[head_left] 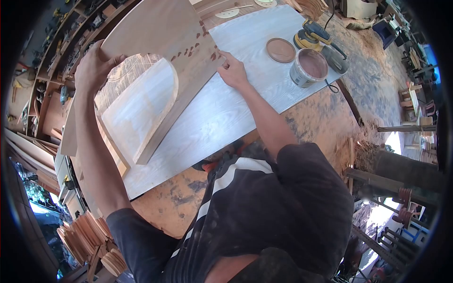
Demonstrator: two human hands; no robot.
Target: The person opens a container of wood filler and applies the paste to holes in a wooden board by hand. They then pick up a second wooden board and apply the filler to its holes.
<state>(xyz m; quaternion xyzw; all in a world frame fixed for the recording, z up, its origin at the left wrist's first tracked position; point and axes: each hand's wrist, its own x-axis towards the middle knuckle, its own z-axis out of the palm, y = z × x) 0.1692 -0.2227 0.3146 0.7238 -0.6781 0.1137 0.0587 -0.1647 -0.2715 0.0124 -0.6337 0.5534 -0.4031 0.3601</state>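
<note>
A curved wooden panel (146, 28) with a large arched cut-out stands tilted on a pale grey-white board (212, 113). My left hand (94, 70) is closed around the panel's narrow part beside the cut-out, thumb on the near side. At the panel's right edge is my right hand (232, 70), its fingers curled and its index fingertip touching the wood. Whether anything small is in those fingers is hidden. Reddish-brown filler patches (191, 49) dot the panel close to that fingertip. An open tub of brownish paste (309, 68) and its round lid (280, 50) sit further right.
A yellow and black power sander (315, 35) lies behind the tub with its cable. Crowded shelves (52, 56) line the left side. Stacked curved wood pieces (85, 236) stand at lower left. Sawdust covers the floor (373, 70) on the right.
</note>
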